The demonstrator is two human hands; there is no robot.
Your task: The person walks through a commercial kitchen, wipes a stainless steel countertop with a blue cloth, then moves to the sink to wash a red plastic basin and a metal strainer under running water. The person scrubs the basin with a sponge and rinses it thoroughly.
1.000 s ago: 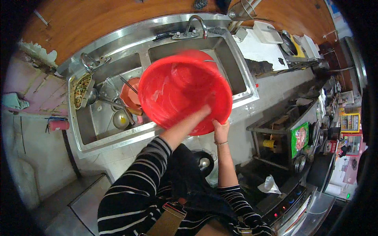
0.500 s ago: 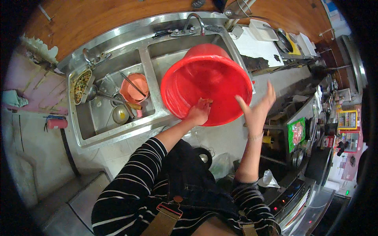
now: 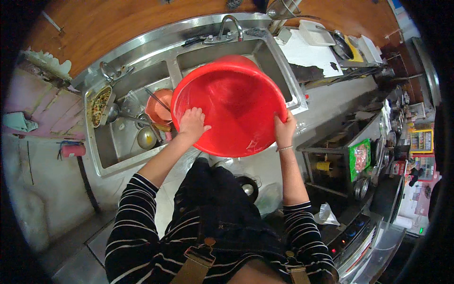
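A large round red plastic basin (image 3: 236, 106) is tilted toward me over the front of the right-hand sink bowl, its inside wet and shiny. My right hand (image 3: 285, 130) is closed on the basin's right rim. Against the inner wall on the left side lies my left hand (image 3: 193, 124), fingers stretched out and thumb apart, with its wrist across the rim. I can see nothing held in the left hand.
The left sink bowl holds a pink basin (image 3: 158, 113), ladles (image 3: 113, 112) and a tray of chopped food (image 3: 100, 106). A curved faucet (image 3: 231, 21) rises behind the basin. To the right stand a metal rack (image 3: 326, 149) and a counter with a pan (image 3: 341, 47).
My right hand has gone from open in the air to gripping the rim. The left hand has slid leftward up the inner wall. The basin has shifted left and tilted.
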